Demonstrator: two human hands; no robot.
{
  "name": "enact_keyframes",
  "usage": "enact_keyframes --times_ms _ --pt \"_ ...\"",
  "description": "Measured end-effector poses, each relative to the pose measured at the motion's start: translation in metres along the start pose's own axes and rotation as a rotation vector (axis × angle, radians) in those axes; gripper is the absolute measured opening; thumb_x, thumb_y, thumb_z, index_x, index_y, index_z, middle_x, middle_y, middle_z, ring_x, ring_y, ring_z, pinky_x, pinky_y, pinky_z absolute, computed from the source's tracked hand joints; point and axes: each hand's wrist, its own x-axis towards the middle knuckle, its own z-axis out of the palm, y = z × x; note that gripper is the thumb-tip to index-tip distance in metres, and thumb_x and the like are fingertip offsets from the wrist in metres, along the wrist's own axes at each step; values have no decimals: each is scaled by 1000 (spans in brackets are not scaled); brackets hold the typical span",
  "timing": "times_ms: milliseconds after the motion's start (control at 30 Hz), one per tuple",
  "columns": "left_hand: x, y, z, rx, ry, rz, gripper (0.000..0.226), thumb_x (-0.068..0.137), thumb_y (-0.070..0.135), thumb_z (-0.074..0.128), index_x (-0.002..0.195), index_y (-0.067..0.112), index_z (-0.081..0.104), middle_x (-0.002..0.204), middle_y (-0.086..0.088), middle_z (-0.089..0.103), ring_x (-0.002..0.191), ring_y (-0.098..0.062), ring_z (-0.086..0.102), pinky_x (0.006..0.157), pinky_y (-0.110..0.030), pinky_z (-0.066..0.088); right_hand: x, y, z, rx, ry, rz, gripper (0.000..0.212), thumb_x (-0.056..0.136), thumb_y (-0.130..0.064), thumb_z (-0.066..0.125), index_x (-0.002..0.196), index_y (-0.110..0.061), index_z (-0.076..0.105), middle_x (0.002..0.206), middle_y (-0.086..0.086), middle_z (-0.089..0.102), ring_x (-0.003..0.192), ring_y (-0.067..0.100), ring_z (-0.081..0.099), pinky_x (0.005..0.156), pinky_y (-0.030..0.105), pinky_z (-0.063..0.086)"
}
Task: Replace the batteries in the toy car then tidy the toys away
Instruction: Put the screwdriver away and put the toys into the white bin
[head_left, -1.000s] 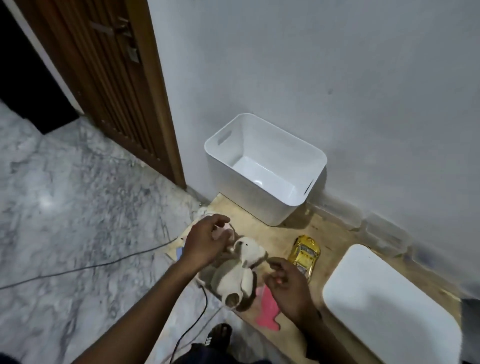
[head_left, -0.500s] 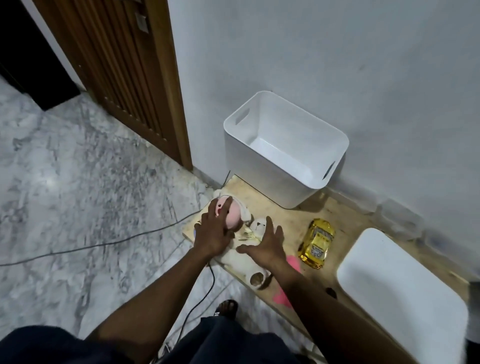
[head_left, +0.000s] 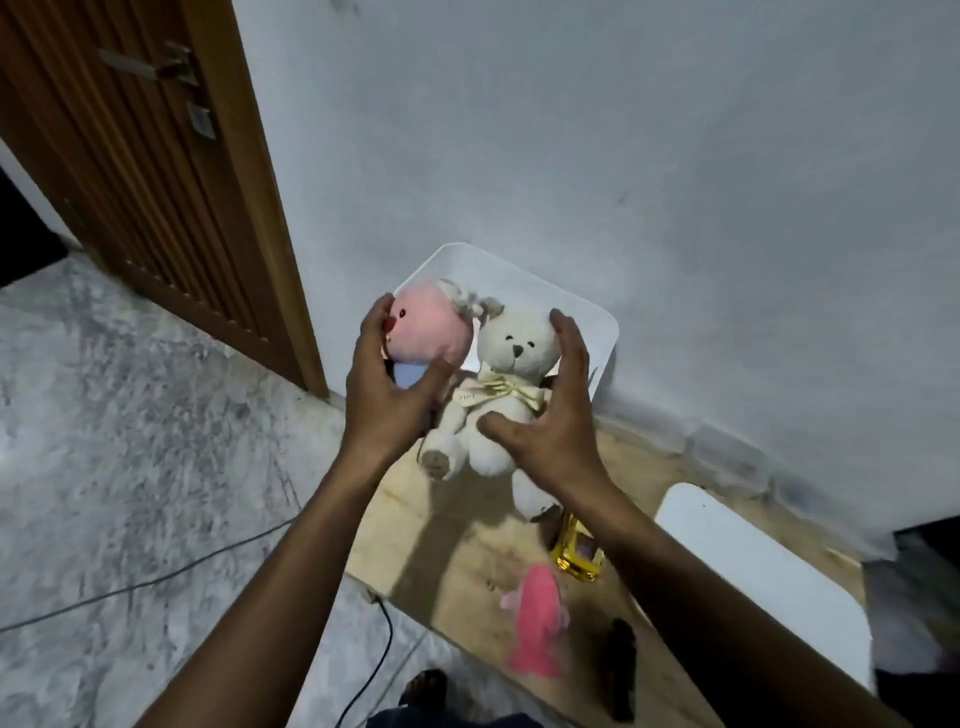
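Head camera, and both hands are up over the bin (head_left: 597, 325). The left hand (head_left: 382, 395) wraps fingers and thumb round a pink plush toy (head_left: 434, 332), with a red mark on its face and something pale blue tucked under it that I can't make out. The right hand (head_left: 553, 415) holds a cream teddy bear (head_left: 511, 358), thumb pressed into its belly and fingers spread up along its side to its head. The two toys are touching, side by side, in front of the white bin, which they mostly hide; only its far rim and right corner show. There's a small tag by the bear's yellow bow with dark lettering on it, too small and soft to read. Lower down, the yellow toy car (head_left: 574, 556) sits on the wooden board (head_left: 447, 545) on the floor, half covered by the right forearm, its glossy rear end just peeking out. Near it lies a flat pink toy (head_left: 535, 623), blurred, shape unclear. A dark slim object (head_left: 621, 670) lies further down the board; can't tell what it is. A white lid (head_left: 753, 577) rests on the board's right side, and a black cable (head_left: 382, 649) runs off the board's left edge. No brand visible anywhere.
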Motion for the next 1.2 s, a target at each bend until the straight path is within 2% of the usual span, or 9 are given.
enact_keyframes --times_ms 133,267,400,500,567,800,967,1067,1200 --pt "65 39 37 66 -170 4 84 81 35 78 151 33 31 153 4 41 131 -15 48 102 -33 47 73 18 -13 144 125 251 112 52 -41 81 148 -42 23 150 -5 38 132 19 47 107 43 45" --pt "110 27 80 38 -315 -182 82 79 14 73 150 29 35 138 -4 52 89 -25 64 55 -25 53 111 42 -19 222 92 589 129 44 -49 80 154 -30 17 152 0 39 133 22 47 110 42 42" --pt "133 -4 92 186 -374 -246 71 79 25 76 143 28 47 144 -3 52 116 -29 56 83 -34 56 128 77 -21 192 50 734 112 62 -41 82 154 -28 19 148 4 46 122 26 55 103 43 48" --pt "134 -25 88 298 -427 -257 57 87 27 72 141 26 53 144 -7 53 117 -27 57 74 -25 52 124 86 -26 173 -41 787 95 76 -23 79 153 -27 23 125 8 60 72 12 67 63 27 56" --pt "136 -34 87 307 -462 -307 53 87 27 74 137 24 57 135 -8 59 111 -25 61 72 -28 55 118 94 -24 122 -110 812 88 80 -9 74 151 -26 25 99 9 64 41 9 51 41 19 39" --pt "144 -29 89 444 -548 -206 38 90 25 69 127 21 65 117 -6 72 94 -16 64 85 -24 45 115 103 -6 -87 -94 601 70 78 -1 70 139 -26 47 132 7 54 103 20 58 71 26 48" --pt "116 -32 91 503 -497 -10 23 90 21 65 112 22 72 104 0 74 83 -15 71 79 -23 53 105 92 -7 -116 11 414 45 77 -1 69 118 -18 66 109 4 67 93 18 66 88 31 54" --pt "81 -42 99 497 -311 256 19 89 18 61 104 22 73 101 3 73 98 -18 64 91 -41 53 83 87 -17 -101 147 237 34 79 0 62 108 -17 69 99 -1 70 87 13 66 82 25 54" --pt "4 -52 112 393 -226 598 15 82 6 64 91 13 73 88 -2 71 84 -24 63 77 -37 48 31 82 -37 -123 348 101 27 80 0 64 98 -19 70 91 -6 69 75 8 60 71 18 49"
